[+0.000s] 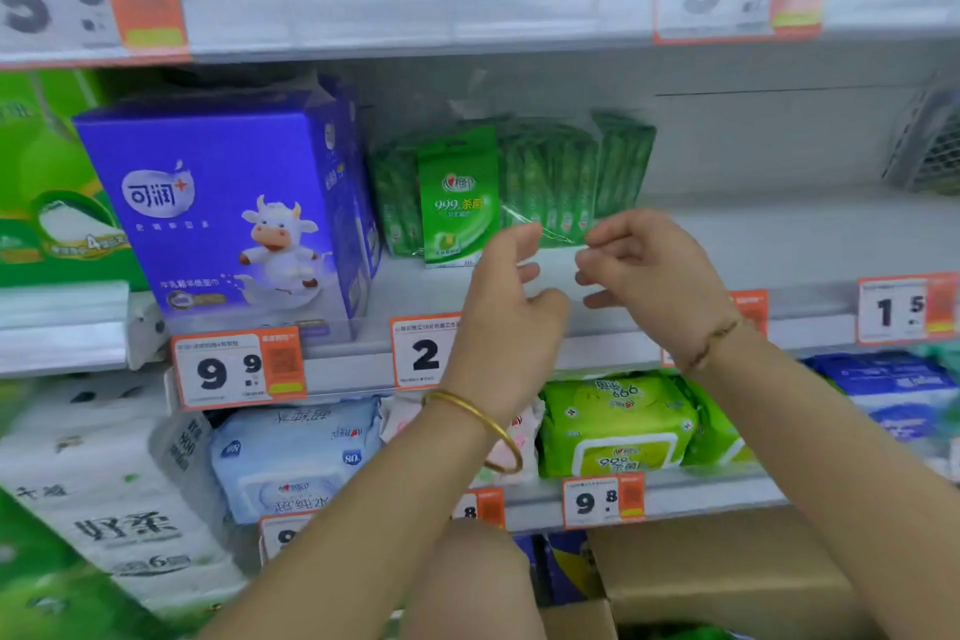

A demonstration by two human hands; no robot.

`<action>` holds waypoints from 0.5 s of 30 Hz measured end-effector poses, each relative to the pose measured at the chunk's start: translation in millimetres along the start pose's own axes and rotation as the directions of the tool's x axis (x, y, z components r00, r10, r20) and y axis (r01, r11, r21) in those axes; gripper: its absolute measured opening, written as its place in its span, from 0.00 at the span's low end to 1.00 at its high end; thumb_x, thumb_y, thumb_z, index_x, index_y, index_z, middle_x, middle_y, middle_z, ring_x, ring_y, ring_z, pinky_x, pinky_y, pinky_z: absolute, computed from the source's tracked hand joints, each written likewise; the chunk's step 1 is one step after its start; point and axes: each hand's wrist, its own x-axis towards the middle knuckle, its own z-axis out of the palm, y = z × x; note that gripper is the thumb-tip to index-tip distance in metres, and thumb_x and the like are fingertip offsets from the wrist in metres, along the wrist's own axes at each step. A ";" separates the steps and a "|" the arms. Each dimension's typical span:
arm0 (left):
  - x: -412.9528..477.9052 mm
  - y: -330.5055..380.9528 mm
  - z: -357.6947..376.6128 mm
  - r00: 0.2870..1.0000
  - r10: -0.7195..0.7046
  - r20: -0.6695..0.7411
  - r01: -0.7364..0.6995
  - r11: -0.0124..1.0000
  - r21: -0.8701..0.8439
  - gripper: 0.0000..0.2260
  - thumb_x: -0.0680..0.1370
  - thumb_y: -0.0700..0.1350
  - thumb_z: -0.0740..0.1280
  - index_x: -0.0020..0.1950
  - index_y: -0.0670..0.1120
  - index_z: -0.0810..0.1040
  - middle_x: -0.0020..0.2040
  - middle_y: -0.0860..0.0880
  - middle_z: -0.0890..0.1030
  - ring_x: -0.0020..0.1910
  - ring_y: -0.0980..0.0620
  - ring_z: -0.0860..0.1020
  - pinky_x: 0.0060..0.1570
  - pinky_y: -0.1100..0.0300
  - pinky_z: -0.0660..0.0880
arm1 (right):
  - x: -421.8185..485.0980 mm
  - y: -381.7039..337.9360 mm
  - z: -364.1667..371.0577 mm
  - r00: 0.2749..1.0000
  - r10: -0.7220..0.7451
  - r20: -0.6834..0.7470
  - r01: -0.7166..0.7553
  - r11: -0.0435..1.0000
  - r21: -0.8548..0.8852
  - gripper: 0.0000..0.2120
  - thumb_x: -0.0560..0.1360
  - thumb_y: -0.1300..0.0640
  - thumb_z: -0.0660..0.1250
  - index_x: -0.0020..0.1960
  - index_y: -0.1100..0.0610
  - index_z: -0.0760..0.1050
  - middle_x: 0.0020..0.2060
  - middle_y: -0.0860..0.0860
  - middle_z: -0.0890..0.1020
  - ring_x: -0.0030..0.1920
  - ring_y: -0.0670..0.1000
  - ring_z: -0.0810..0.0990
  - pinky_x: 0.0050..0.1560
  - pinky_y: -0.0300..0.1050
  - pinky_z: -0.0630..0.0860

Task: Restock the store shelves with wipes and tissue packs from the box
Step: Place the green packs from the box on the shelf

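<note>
Low right in frame sits our cardboard box (727, 566). Mid-frame, our left hand (506, 296) and right hand (649, 270) each pinch an end of a clear film (550, 231); behind, green wipes packs (460, 198) stand on the middle shelf (779, 234).

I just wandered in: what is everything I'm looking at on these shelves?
purple tissue box: one, purple with cartoon cow, middle shelf, left
small wipes packs: several, green, middle shelf, centre
clear film: one strip, transparent, between the hands
large wipes pack: at least one, lime green, lower shelf, centre
blue wipes pack: one, pale blue, lower shelf, left
tissue bundle: one, white, lower left
price tags: several, orange and white, shelf edges
cardboard box: one, brown, bottom right
left hand: one, gold bangle on wrist, at the film's left end, grip unclear
right hand: one, thin bracelet, pinches the film's right end
</note>
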 end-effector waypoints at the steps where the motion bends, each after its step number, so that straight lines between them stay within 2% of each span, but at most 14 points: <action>1: -18.6 -4.2 12.0 0.998 0.005 0.069 -0.005 1.000 -0.003 0.22 0.75 0.31 0.59 0.65 0.50 0.68 0.63 0.53 0.71 0.63 0.56 0.71 0.56 0.71 0.70 | -25.0 4.2 -17.4 1.000 -0.001 0.017 0.001 1.000 0.012 0.08 0.74 0.66 0.66 0.43 0.55 0.72 0.37 0.54 0.77 0.38 0.51 0.79 0.35 0.40 0.80; 3: -49.7 -20.7 38.8 0.982 -0.019 0.189 0.016 1.000 0.019 0.21 0.75 0.32 0.60 0.62 0.53 0.69 0.62 0.54 0.72 0.62 0.57 0.72 0.60 0.67 0.70 | -65.5 24.4 -49.6 0.997 0.063 0.040 -0.062 0.998 -0.029 0.09 0.74 0.67 0.66 0.43 0.55 0.73 0.37 0.55 0.79 0.37 0.50 0.80 0.35 0.39 0.81; 5: -70.8 -44.9 69.2 0.943 -0.121 0.311 0.103 0.992 0.074 0.19 0.75 0.33 0.61 0.64 0.48 0.70 0.63 0.51 0.73 0.61 0.56 0.73 0.61 0.63 0.70 | -97.3 54.4 -76.3 0.981 0.187 0.048 -0.181 0.977 -0.117 0.09 0.74 0.68 0.66 0.43 0.55 0.73 0.38 0.56 0.80 0.38 0.51 0.81 0.34 0.38 0.81; 8: -90.7 -85.0 115.7 0.845 -0.281 0.455 0.203 0.956 0.214 0.19 0.76 0.33 0.61 0.66 0.42 0.70 0.65 0.45 0.73 0.63 0.48 0.73 0.60 0.62 0.68 | -131.1 115.8 -108.1 0.937 0.347 0.035 -0.320 0.894 -0.313 0.07 0.73 0.68 0.67 0.46 0.58 0.74 0.38 0.53 0.79 0.41 0.53 0.80 0.37 0.37 0.79; 10: -101.9 -111.9 142.0 0.755 -0.376 0.538 0.224 0.918 0.327 0.18 0.76 0.33 0.60 0.66 0.41 0.70 0.66 0.44 0.73 0.65 0.47 0.72 0.61 0.63 0.67 | -149.3 156.8 -125.6 0.884 0.467 0.013 -0.419 0.805 -0.420 0.06 0.73 0.67 0.67 0.49 0.60 0.76 0.40 0.54 0.79 0.42 0.53 0.79 0.36 0.35 0.77; 12: -111.3 -135.2 161.9 0.677 -0.428 0.599 0.182 0.886 0.427 0.18 0.76 0.35 0.60 0.66 0.42 0.71 0.67 0.44 0.73 0.65 0.47 0.73 0.65 0.58 0.69 | -168.5 191.7 -138.0 0.803 0.596 0.005 -0.525 0.712 -0.466 0.07 0.74 0.66 0.65 0.52 0.62 0.76 0.42 0.58 0.79 0.41 0.55 0.79 0.31 0.35 0.76; 13: -115.4 -144.4 169.3 0.642 -0.448 0.622 0.138 0.866 0.481 0.18 0.76 0.36 0.60 0.66 0.43 0.71 0.67 0.44 0.72 0.65 0.47 0.73 0.66 0.56 0.69 | -177.8 208.8 -142.1 0.762 0.648 -0.006 -0.568 0.664 -0.486 0.07 0.74 0.66 0.64 0.51 0.63 0.76 0.42 0.59 0.79 0.41 0.57 0.79 0.32 0.39 0.77; 15: -120.5 -156.6 179.6 0.581 -0.478 0.659 0.035 0.823 0.566 0.18 0.77 0.38 0.60 0.66 0.44 0.70 0.67 0.45 0.72 0.65 0.48 0.72 0.65 0.56 0.69 | -195.7 240.9 -143.8 0.683 0.730 -0.024 -0.621 0.564 -0.544 0.04 0.73 0.67 0.62 0.42 0.63 0.74 0.39 0.61 0.77 0.40 0.58 0.78 0.37 0.49 0.77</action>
